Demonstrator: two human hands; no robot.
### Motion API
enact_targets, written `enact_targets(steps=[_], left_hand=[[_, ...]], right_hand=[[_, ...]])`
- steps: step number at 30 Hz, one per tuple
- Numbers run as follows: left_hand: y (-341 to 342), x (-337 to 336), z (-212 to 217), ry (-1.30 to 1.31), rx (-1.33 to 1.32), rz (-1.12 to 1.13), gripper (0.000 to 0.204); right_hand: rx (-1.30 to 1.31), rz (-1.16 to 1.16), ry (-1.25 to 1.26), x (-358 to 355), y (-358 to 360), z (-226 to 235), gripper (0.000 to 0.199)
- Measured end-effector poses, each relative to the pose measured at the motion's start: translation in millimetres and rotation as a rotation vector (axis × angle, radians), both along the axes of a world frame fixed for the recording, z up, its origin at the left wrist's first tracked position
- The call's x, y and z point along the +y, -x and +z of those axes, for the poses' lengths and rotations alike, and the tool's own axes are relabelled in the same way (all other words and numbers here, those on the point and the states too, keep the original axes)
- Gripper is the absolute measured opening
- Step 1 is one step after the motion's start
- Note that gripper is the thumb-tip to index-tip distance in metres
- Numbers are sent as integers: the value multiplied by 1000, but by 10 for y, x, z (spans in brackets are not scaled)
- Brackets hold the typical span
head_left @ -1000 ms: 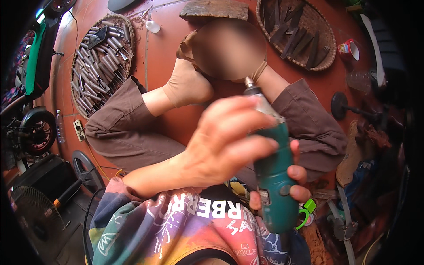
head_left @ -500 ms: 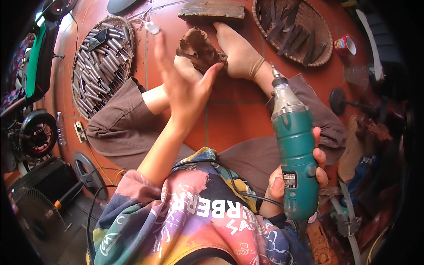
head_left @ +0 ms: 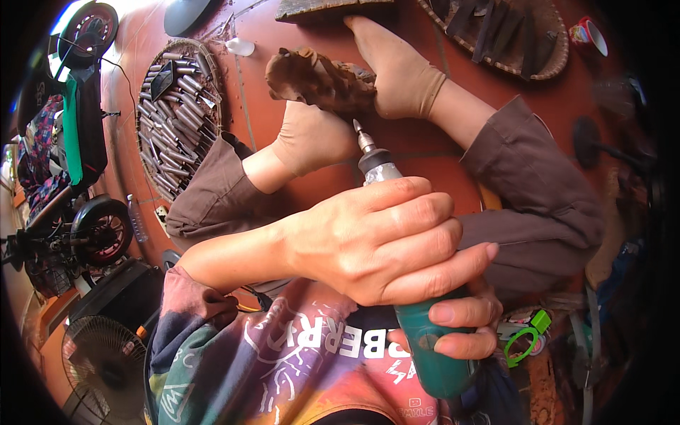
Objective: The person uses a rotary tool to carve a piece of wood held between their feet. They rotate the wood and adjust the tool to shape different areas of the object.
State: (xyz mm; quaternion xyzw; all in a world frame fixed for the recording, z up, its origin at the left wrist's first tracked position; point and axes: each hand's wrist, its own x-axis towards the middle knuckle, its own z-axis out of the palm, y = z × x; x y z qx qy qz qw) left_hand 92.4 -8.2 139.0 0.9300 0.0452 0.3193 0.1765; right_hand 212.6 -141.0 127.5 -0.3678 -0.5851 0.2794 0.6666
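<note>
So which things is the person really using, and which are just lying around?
Seem part of the job:
green power tool, in the left hand and right hand
brown lump by the feet
maybe the metal rods; I can't be sure

Seem just lying or standing about:
red cup
clear bottle
fan

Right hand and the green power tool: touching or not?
Touching. The head view shows the right hand wrapped around the green power tool, its fingertips resting on the casing.
</note>
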Motion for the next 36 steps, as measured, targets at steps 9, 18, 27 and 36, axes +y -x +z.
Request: enact_targets(steps=[9,18,27,36], left_hand=[[88,165,-57,13,-15,-17,43],[205,228,-108,25,-2,15,43],[229,278,-150,32,-9,6,41],[220,260,-168,37,-24,1,37]], right_hand=[[68,73,37,102,21,-7,40],[118,146,152,2,-36,40,32],[48,123,100,47,1,-34,36],[92,98,62,28,50,-94,32]])
